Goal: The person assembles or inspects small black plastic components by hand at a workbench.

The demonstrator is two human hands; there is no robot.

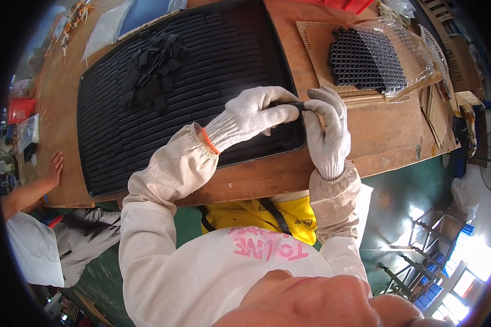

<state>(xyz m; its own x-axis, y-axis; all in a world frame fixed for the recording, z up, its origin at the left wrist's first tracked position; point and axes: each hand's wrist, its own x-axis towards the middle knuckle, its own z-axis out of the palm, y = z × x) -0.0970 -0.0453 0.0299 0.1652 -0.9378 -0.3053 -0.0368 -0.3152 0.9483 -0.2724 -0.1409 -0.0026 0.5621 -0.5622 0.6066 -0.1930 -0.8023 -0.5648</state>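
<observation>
A small dark flat piece (298,106) is pinched between my two gloved hands, above the right edge of a large black tray (301,131). My left hand (256,111), in a white knit glove with an orange cuff edge, grips its left end between thumb and fingers. At the other end, the fingers of my right hand (328,128) close on the same piece. Rows of similar black rectangular pieces (202,71) fill much of the tray. A loose heap of black pieces (153,68) lies on top of those rows.
To the tray's right, a cardboard sheet (316,52) bears many small dark rings (360,60), partly under clear plastic film (414,49). A co-worker's hand (55,166) rests on the wooden table (54,131) at the left. Metal-framed stools (420,256) stand at the lower right.
</observation>
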